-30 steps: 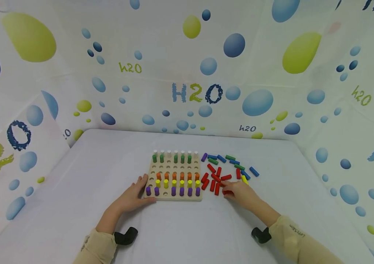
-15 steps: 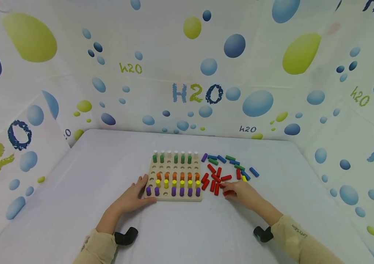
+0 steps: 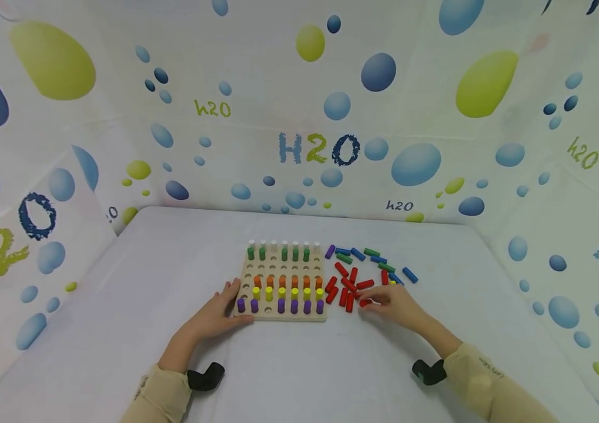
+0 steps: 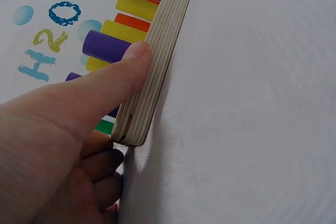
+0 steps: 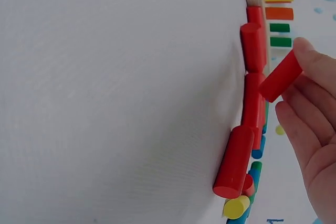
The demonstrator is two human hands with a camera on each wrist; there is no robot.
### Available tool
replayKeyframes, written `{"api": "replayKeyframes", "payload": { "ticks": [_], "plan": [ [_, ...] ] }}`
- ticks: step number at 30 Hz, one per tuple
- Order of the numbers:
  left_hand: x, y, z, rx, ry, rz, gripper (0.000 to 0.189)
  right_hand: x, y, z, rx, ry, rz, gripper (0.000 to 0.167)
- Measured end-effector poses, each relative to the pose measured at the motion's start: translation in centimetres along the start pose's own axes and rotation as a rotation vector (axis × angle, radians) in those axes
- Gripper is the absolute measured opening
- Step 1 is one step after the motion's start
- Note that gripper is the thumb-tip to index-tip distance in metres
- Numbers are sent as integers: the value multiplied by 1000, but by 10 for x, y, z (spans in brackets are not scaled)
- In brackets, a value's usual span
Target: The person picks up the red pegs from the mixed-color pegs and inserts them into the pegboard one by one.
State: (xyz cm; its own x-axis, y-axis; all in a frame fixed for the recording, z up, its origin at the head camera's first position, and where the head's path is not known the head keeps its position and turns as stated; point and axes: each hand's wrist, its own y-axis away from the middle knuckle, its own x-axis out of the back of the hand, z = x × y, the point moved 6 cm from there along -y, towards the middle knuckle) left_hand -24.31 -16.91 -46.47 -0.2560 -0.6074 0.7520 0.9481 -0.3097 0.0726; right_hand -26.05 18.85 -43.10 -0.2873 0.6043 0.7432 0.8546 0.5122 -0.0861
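Observation:
A wooden pegboard (image 3: 283,316) lies on the white table, with upright rows of white, green, orange, yellow and purple pegs and some bare holes. My left hand (image 3: 214,314) holds its near left corner, the thumb on the front edge and the fingers along the left side. To the right of the board, my right hand (image 3: 394,305) hovers low over scattered pegs. In the right wrist view it pinches a red peg (image 5: 282,75) between thumb and fingers, tilted. Another red peg (image 5: 233,161) lies on the cloth below.
Several loose red pegs (image 3: 349,302) lie between the board and my right hand. Behind them are blue pegs (image 3: 410,275), green pegs (image 3: 371,252) and one purple peg (image 3: 330,251). A yellow peg (image 5: 236,207) is mostly hidden by the hand in the head view.
My right hand has shifted slightly up and right, covering more of the yellow peg and showing more of a red one beneath. The left hand stays on the board; the head view moved a little.

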Motion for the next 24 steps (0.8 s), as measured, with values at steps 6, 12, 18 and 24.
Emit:
{"api": "replayKeyframes", "payload": {
  "ticks": [6, 12, 18, 24],
  "plan": [
    [-1, -1, -1, 0, -6, 5, 100, 4, 0, 4, -38, -164, 22, 26],
    [-1, -1, -2, 2, -13, 5, 100, 8, 1, 9, -129, -315, 40, 35],
    [-1, -1, -2, 8, -15, 5, 100, 14, 2, 9, -164, -385, 74, 42],
    [-1, 0, -1, 9, -13, 3, 100, 22, 2, 4, -146, -436, 104, 38]
  ]
}}
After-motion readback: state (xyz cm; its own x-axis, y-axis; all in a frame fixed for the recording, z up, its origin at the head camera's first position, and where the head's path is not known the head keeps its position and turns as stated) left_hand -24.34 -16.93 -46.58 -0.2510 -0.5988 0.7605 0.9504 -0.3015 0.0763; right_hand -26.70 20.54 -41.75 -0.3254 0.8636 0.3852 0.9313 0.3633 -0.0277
